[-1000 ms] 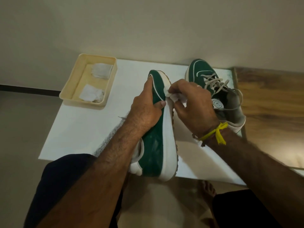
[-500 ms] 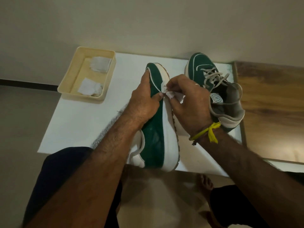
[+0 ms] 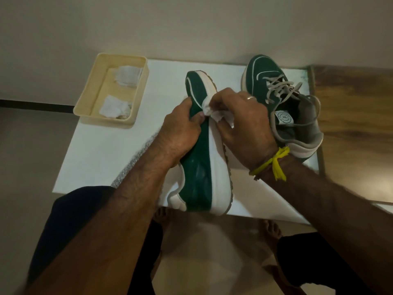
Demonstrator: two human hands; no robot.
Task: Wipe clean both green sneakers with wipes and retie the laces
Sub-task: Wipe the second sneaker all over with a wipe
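White table (image 3: 102,150) against beige wall (image 3: 191,24)

Left hand (image 3: 180,133) grips tilted green sneaker (image 3: 202,158); right hand (image 3: 244,128) presses wipe (image 3: 212,112) on white sole; second sneaker (image 3: 276,99) beside.

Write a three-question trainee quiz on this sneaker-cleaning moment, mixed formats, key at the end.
1. True or false: the left hand grips the tilted sneaker.
2. The right hand presses the wipe on the sneaker's: A) heel B) white sole edge near the toe C) laces.
3. How many wipes lie in the beige tray?

Key: 1 true; 2 B; 3 two.
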